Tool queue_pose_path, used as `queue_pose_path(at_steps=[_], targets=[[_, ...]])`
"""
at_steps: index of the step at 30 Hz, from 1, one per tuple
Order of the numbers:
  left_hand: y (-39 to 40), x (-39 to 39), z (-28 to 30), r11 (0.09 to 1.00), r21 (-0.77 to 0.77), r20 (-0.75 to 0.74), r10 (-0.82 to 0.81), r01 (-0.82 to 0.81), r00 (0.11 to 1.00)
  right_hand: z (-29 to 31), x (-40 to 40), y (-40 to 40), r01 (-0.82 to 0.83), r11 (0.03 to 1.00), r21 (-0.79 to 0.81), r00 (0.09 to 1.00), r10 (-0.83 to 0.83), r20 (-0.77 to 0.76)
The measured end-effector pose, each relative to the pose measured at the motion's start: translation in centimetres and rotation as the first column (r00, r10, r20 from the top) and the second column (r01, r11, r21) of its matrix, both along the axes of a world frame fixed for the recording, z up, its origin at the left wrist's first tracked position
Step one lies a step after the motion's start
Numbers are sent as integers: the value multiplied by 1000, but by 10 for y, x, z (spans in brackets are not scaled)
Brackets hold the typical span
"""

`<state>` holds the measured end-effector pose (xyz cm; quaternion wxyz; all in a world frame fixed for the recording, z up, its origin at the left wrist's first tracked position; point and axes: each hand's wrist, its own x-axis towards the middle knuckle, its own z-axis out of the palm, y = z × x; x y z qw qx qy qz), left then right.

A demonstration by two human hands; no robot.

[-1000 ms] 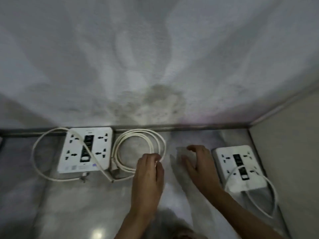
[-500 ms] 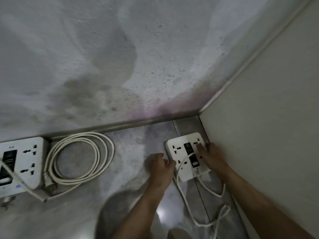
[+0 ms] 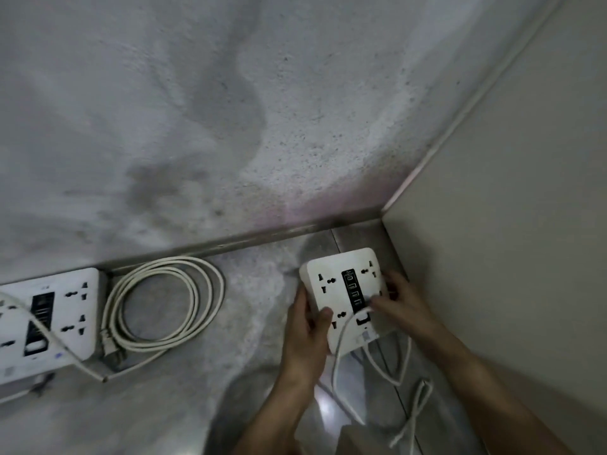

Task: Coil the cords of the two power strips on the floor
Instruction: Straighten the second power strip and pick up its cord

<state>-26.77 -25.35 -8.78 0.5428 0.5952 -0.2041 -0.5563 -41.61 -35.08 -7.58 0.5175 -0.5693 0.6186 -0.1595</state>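
A white square power strip (image 3: pixel 341 290) lies in the floor corner at the right. My left hand (image 3: pixel 307 336) grips its left edge, thumb on its face. My right hand (image 3: pixel 399 302) rests on its right side, fingers pinching the thin white cord (image 3: pixel 338 362) where it crosses the strip's face. That cord trails loose toward me in uneven loops. At the left edge lies the second white power strip (image 3: pixel 65 318), with its thicker cord (image 3: pixel 164 310) coiled in a round ring beside it and a strand across its face.
A rough grey wall (image 3: pixel 230 110) rises behind the strips. A beige panel (image 3: pixel 509 241) closes off the right side, close to my right hand. Grey floor tiles (image 3: pixel 256 307) lie between the two strips.
The view swung right. Both hands left the coiled cord at the left strip and took hold of the right strip, which now sits slightly tilted between them.
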Motion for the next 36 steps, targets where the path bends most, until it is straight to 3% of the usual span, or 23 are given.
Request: queue_pose_path(at_steps=[3, 5, 9, 12, 15, 19, 22, 25, 28, 33, 36], targets=[[9, 21, 3, 992, -27, -29, 124, -125, 992, 1, 11, 16, -220, 971, 98, 974, 213, 78], [9, 36, 2, 982, 1, 29, 188, -188, 982, 2, 19, 24, -343, 931, 125, 939, 335, 82], [1, 63, -10, 950, 54, 16, 308, -309, 951, -4, 34, 31, -475, 858, 195, 880, 465, 100], [-8, 77, -21, 942, 78, 13, 327, -327, 945, -5, 45, 32, -533, 836, 133, 845, 519, 129], [-18, 81, -25, 937, 74, 39, 339, -341, 940, 1, 56, 30, -549, 832, 81, 829, 530, 176], [-29, 74, -30, 950, 75, 60, 300, -304, 952, -15, 56, 12, -369, 920, -134, 929, 368, -33], [-33, 70, -37, 958, 78, 119, 266, -276, 957, -26, 58, 1, -318, 919, -235, 943, 281, -176], [-37, 72, -49, 969, 67, 230, 216, -237, 949, -32, 61, -7, -312, 909, -277, 937, 247, -245], [-44, 79, -69, 972, 113, 442, 138, -208, 886, -40, 63, -13, -294, 913, -283, 934, 211, -288], [-53, 87, -101, 981, 126, 514, 64, -149, 855, -52, 68, -18, -287, 915, -282, 928, 193, -319], [-49, 86, -88, 985, 113, 584, 41, -131, 811, -58, 68, -18, -299, 905, -304, 917, 184, -353]])
